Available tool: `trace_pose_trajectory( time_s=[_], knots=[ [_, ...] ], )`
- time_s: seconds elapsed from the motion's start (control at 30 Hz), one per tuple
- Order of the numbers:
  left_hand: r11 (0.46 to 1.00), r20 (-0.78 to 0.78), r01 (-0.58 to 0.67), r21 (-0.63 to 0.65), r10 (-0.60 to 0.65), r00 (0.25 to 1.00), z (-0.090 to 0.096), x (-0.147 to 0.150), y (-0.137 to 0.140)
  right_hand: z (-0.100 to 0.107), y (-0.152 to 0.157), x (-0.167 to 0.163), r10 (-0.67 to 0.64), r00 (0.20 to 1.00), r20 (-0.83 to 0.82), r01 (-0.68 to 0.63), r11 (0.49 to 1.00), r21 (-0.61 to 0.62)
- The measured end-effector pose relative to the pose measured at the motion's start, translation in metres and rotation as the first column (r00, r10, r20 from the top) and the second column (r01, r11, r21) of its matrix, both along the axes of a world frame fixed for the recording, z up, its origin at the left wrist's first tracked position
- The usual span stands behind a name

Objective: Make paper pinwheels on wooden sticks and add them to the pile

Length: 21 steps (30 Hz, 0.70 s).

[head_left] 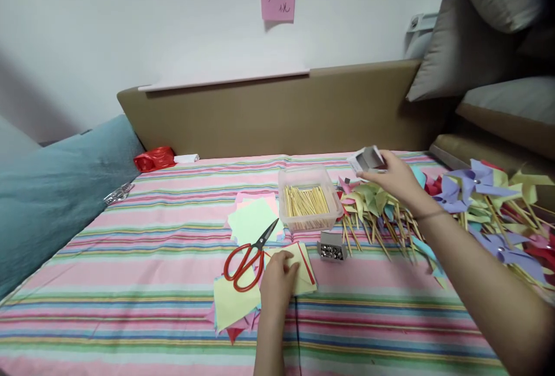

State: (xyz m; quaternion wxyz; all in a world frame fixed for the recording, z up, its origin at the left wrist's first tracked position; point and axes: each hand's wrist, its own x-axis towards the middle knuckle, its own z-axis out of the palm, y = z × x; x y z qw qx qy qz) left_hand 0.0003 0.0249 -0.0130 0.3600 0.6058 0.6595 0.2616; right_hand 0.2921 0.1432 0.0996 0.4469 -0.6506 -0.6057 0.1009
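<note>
My right hand [392,176] is raised over the far right of the cloth, closed around a small open cardboard box [368,159] with its grey inside showing. My left hand [280,275] rests on a stack of yellow paper squares [304,280]; its fingers are bent, with thumb and forefinger apart. Just left of it lie red-handled scissors [243,266] across the paper piles. A small open box of metal fasteners [332,249] sits to the right of the stack. Behind it stands a clear plastic tub [312,224] of thin wooden sticks [306,201].
Finished paper pinwheels [477,185] on sticks crowd the right side. Pale green paper [254,220] and more yellow squares [234,301] lie left of centre. A red plastic bundle [155,159] is at the back left. A sofa back [277,115] borders the striped cloth [151,260].
</note>
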Motion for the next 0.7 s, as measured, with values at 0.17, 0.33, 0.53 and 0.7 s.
trace_pose_trajectory(
  time_s=[0.17, 0.33, 0.53, 0.7],
  knots=[
    [1.000, 0.035, 0.015, -0.012, -0.014, 0.999, -0.006, -0.008, 0.006, 0.007, 0.093, 0.007, 0.128, 0.868, 0.480, 0.103, 0.899, -0.425],
    [0.998, 0.050, 0.036, -0.056, -0.034, 0.998, -0.009, -0.012, 0.011, -0.021, 0.141, 0.004, 0.201, 0.793, 0.576, 0.175, 0.830, -0.530],
    [0.996, 0.034, 0.042, -0.074, -0.040, 0.999, -0.014, -0.013, 0.012, -0.047, 0.174, -0.017, 0.360, 0.724, 0.588, 0.135, 0.762, -0.633],
    [0.996, 0.011, 0.034, -0.085, -0.033, 0.999, -0.014, -0.012, 0.013, -0.065, 0.180, -0.031, 0.413, 0.718, 0.561, 0.148, 0.696, -0.702]
  ],
)
